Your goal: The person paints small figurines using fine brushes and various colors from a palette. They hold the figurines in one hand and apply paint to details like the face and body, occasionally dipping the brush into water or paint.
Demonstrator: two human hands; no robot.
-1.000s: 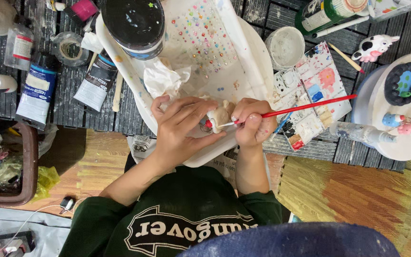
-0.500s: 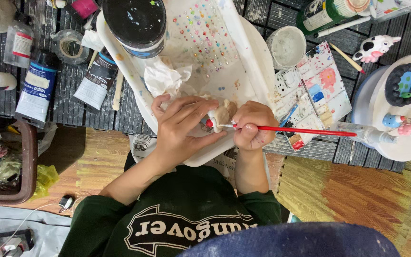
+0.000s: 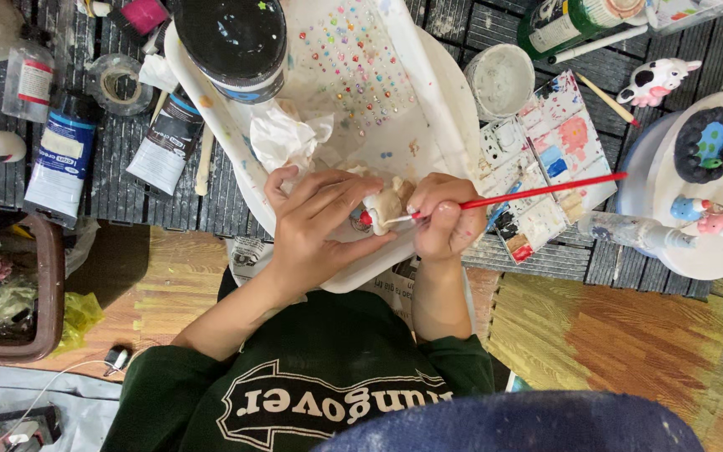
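My left hand (image 3: 315, 228) grips a small cream clay figurine (image 3: 385, 203) with a red spot on it, over the near rim of a white tray (image 3: 449, 88). My right hand (image 3: 443, 219) pinches a red-handled paintbrush (image 3: 546, 191); its tip touches the figurine, and the handle points right and slightly up. Crumpled white tissue (image 3: 288, 134) lies in the tray just beyond my left hand.
A paint palette (image 3: 546, 159) sits right of the tray, with a white cup (image 3: 499, 79) behind it. Paint tubes (image 3: 60, 159), a tape roll (image 3: 115, 84) and a black jar lid (image 3: 229, 38) are at left. Painted figurines stand on a round white stand (image 3: 709, 251) at right. A brown bin (image 3: 48, 289) is at lower left.
The brush handle dipped level and has swung back up a little. Both hands and the figurine stay in place over the tray rim.
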